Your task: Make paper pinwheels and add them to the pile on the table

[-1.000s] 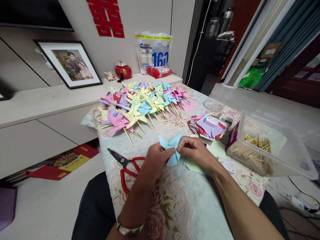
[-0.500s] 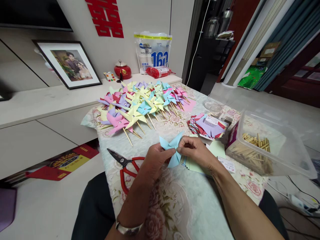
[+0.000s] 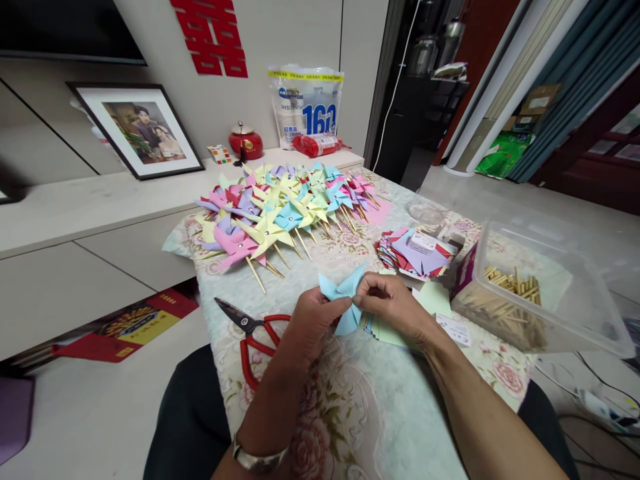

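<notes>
Dark trousers (image 3: 193,413) and one silvery band (image 3: 257,460)

Behind my left hand (image 3: 309,320), around the lower end of my left forearm (image 3: 274,400), I wear that curved band, shiny and metallic, with pale highlights across it; I can't tell whether it is a watch strap or a bangle. Behind my right hand (image 3: 393,300), my right forearm (image 3: 483,400) is bare as far as it shows. My trousers are plain and nearly black, with a bluish cast. One leg shows left of my left hand, nearer my body; a smaller patch shows right of my right hand, beyond the forearm.
</notes>
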{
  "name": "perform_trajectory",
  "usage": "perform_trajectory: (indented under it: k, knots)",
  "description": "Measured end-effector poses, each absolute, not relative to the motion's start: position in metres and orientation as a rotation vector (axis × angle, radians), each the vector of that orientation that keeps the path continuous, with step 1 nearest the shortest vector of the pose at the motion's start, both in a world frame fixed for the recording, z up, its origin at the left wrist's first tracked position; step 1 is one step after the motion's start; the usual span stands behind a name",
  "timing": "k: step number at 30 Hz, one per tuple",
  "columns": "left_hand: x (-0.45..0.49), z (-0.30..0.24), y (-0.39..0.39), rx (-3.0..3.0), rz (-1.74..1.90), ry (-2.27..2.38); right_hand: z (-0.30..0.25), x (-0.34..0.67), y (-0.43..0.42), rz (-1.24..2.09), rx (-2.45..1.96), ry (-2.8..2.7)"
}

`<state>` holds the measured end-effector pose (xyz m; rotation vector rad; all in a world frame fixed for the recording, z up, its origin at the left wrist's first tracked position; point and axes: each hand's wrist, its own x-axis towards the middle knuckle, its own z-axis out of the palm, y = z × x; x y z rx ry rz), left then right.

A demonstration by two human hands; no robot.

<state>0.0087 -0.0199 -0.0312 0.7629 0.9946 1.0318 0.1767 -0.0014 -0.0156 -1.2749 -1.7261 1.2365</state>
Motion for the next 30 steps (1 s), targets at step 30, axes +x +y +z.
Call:
perform_trajectory:
  k: [30]
  knots:
    - [0.000,-0.032,-0.023,1.169,0.698,0.943,0.006,0.195,-0.009,1.094,-1.133,-2.135]
